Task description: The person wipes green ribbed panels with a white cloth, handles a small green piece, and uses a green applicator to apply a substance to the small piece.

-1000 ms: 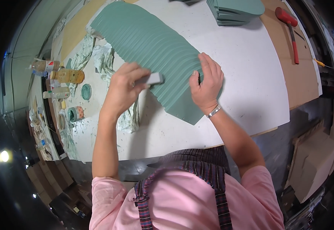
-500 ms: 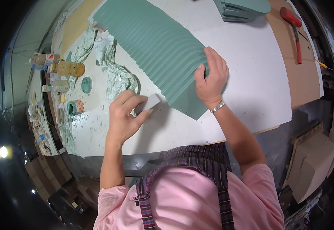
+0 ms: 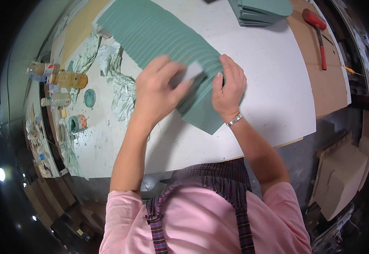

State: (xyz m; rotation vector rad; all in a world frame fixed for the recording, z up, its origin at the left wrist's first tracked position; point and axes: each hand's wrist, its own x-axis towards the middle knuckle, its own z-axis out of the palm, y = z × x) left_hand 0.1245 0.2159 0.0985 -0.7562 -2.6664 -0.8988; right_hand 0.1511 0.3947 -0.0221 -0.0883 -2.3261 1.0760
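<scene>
Overlapping green flat pieces point(image 3: 159, 31) lie fanned in a long row across the white table, their edges making curved ridges. My left hand point(image 3: 157, 84) is over the near part of the row, blurred by motion. Between its thumb and fingers it grips a small grey rectangular block point(image 3: 194, 71), close above or touching the ridges; I cannot tell which. My right hand point(image 3: 230, 86) lies at the right edge of the row, fingers stretched and thumb apart, touching the green pieces. A metal band circles that wrist.
Crumpled stained cloths point(image 3: 119, 84) lie left of the row. Bottles point(image 3: 69, 80), a round green-stained lid point(image 3: 90, 98) and a paint jar point(image 3: 77, 123) stand farther left. More green pieces point(image 3: 263, 12) are stacked at the back right, near a red mallet point(image 3: 314, 20) on brown board point(image 3: 320, 80).
My left hand has moved up and right with the grey block, from beside the row to over the green pieces. My right hand stays at their edge. The whole view has shifted slightly.
</scene>
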